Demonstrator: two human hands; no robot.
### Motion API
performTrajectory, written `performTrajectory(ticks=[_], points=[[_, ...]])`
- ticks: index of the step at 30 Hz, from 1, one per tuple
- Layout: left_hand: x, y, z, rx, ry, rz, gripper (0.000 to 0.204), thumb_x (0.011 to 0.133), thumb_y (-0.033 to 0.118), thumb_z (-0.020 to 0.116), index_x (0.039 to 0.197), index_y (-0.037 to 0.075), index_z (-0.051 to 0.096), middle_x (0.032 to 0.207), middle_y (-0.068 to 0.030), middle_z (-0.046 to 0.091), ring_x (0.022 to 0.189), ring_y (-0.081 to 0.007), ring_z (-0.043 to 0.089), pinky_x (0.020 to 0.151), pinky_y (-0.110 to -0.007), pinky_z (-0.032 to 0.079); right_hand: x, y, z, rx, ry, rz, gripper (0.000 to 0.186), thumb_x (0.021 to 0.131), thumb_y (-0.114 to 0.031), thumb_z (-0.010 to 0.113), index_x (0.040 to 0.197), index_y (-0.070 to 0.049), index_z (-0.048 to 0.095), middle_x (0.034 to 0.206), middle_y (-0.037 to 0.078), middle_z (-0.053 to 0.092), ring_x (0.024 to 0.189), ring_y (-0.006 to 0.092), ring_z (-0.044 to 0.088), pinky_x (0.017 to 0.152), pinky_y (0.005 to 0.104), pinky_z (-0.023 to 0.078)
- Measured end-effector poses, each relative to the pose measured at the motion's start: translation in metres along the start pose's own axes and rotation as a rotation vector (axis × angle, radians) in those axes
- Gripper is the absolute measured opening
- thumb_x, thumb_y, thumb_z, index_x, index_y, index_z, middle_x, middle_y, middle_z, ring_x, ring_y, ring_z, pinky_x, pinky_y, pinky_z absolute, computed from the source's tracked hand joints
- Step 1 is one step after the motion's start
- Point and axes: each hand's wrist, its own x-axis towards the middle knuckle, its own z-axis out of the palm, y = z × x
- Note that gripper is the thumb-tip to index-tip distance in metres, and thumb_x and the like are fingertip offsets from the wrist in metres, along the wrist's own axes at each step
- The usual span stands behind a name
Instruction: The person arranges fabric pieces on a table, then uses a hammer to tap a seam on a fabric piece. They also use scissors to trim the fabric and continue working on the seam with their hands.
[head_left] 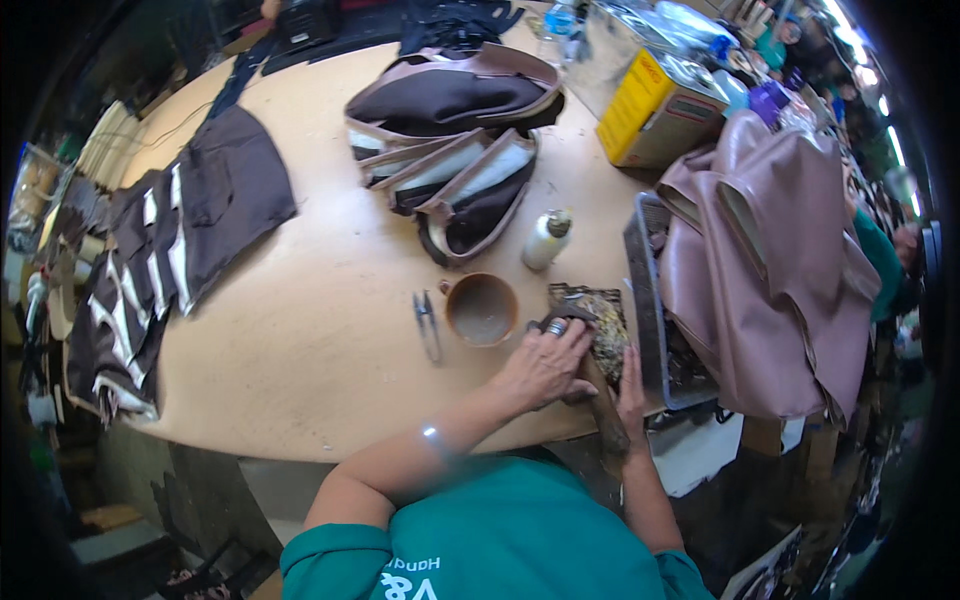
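Crusted slab sits on the tan worktable near its front edge, right of centre, both hands on or against it; can't tell what the pale crumbly crust is. Left to right: dark brown panels with white strips lie overlapped along the table's left side. Metal snips, possibly tweezers, lie flat just left of a round brown-rimmed mug, handle pointing up-left, greyish inside. Behind the mug, a folded bundle of dark brown and dusty-pink pieces. Left hand is back up, ring on one finger, fingers bent over a dark piece at the slab's near-left part; grip underneath is hidden. White bottle with dark top stands behind it. Narrow brown strip runs from the slab toward the right wrist. Right hand has fingers straight and close together along the slab's right edge; thumb contact unclear. Further right, grey crate, yellow tin behind, mauve sheet draped over the crate's right side.
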Motion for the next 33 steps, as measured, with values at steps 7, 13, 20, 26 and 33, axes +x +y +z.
performTrajectory(ticks=[7,13,20,26,33], points=[[0.005,0.004,-0.005,-0.017,-0.051,-0.014,0.071,0.073,0.048,0.056,0.123,0.001,0.038,0.106,-0.012,0.044,0.102,-0.029,0.045,0.078,-0.039,0.043,-0.006,-0.003,-0.001,-0.028,0.021,0.003,0.049,0.084,-0.02,0.054,0.122,0.006,0.036,0.126,0.03,0.034,0.113,0.0408,0.04,0.093,0.0417,0.035],[0.004,0.007,-0.002,-0.035,-0.029,-0.008,0.07,0.072,0.049,0.056,0.12,0.0,0.039,0.109,-0.014,0.044,0.103,-0.0308,0.046,0.079,-0.04,0.042,-0.006,0.004,-0.008,-0.104,-0.005,0.083,0.05,0.083,-0.022,0.056,0.119,0.008,0.038,0.124,0.027,0.038,0.109,0.0408,0.043,0.09,0.0413,0.038],[0.0,0.004,0.003,0.063,0.099,-0.006,0.068,0.069,0.048,0.06,0.116,0.001,0.045,0.101,-0.0109,0.045,0.093,-0.0235,0.049,0.069,-0.033,0.044,-0.005,0.003,-0.001,0.003,0.115,0.033,0.033,0.076,-0.014,0.063,0.101,0.005,0.051,0.123,0.023,0.042,0.106,0.0362,0.049,0.089,0.0396,0.041],[-0.011,0.005,0.017,-0.095,0.156,-0.012,0.061,0.07,0.036,0.062,0.115,-0.001,0.045,0.113,-0.0125,0.043,0.086,-0.0222,0.053,0.062,-0.031,0.047,-0.01,-0.008,0.013,0.304,0.191,0.182,0.037,0.075,-0.024,0.066,0.094,-0.001,0.045,0.124,0.017,0.038,0.108,0.0237,0.042,0.09,0.0335,0.035],[-0.075,-0.031,-0.051,-0.068,0.567,0.149,0.023,0.07,0.011,0.057,0.092,0.003,0.055,0.108,-0.0109,0.052,0.078,-0.022,0.057,0.06,-0.032,0.047,-0.034,0.006,0.031,-0.084,0.255,0.095,0.046,0.085,-0.024,0.052,0.121,0.002,0.039,0.124,0.016,0.041,0.113,0.0281,0.039,0.095,0.0355,0.031]])
